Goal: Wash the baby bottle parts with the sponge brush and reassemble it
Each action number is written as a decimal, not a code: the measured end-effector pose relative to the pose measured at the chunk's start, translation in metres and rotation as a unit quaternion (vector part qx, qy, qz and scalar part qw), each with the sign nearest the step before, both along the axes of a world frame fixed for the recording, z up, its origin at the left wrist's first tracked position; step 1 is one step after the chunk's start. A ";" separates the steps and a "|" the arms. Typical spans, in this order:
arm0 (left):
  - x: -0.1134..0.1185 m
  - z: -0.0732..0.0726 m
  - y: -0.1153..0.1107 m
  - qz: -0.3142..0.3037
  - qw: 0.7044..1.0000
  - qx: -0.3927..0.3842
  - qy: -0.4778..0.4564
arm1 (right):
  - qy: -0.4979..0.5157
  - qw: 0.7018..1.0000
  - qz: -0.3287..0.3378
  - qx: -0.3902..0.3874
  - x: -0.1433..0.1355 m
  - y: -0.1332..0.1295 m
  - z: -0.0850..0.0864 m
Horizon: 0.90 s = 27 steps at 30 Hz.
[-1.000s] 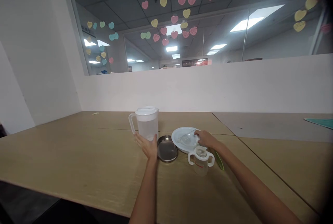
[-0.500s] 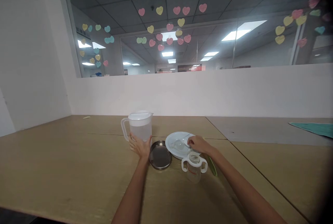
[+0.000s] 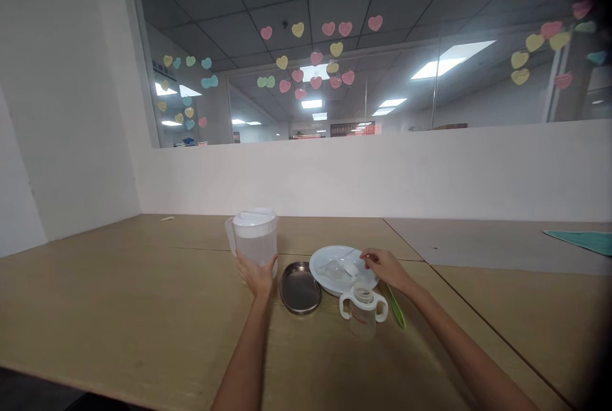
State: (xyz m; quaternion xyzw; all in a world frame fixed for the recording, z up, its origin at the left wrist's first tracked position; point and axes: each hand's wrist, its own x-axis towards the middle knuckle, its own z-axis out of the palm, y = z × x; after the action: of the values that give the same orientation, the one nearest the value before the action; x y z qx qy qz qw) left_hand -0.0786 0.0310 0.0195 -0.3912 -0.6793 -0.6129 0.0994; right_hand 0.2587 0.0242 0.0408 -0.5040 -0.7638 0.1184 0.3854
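My left hand (image 3: 257,273) is wrapped round the lower part of a lidded, translucent pitcher (image 3: 255,239) whose handle points left. Over the right rim of a white plate (image 3: 329,285) is my right hand (image 3: 380,263), its fingers bent close together; whether they hold anything is too small to tell. Small clear and white pieces (image 3: 351,268) lie on the plate. In front of it stands a clear bottle (image 3: 363,320) with two white handles and an open top. An oval metal tray (image 3: 300,290) sits between pitcher and plate. A green-handled tool (image 3: 396,309) lies right of the bottle.
A teal cloth (image 3: 581,240) lies at the far right of the table (image 3: 119,309). A small pale strip (image 3: 167,218) is at the back left. Behind the table rises a white wall (image 3: 335,178) below a window with heart-shaped notes.
My right hand has drawn back to the right from the pieces on the plate. The pitcher has turned slightly within my left hand's hold. The camera view has shifted a little.
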 end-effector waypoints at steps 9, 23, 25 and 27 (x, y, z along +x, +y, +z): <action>0.010 0.004 -0.032 -0.024 0.988 0.029 0.149 | 0.286 0.956 0.007 -0.070 -0.020 -0.046 -0.031; 0.027 0.010 -0.046 -0.107 0.926 0.070 0.354 | 0.311 0.950 -0.025 -0.014 -0.035 -0.061 -0.038; 0.027 0.010 -0.046 -0.114 0.925 0.075 0.354 | 0.289 0.957 -0.016 -0.015 -0.035 -0.061 -0.041; 0.027 0.009 -0.045 -0.117 0.924 0.072 0.357 | 0.270 0.963 -0.008 -0.008 -0.035 -0.060 -0.045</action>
State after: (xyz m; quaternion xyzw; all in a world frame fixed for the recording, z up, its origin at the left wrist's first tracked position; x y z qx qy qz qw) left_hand -0.0520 -0.0143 0.0288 -0.6523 -0.5023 -0.4874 0.2909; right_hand 0.2235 -0.0360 -0.0037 -0.4625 -0.6259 0.2530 0.5747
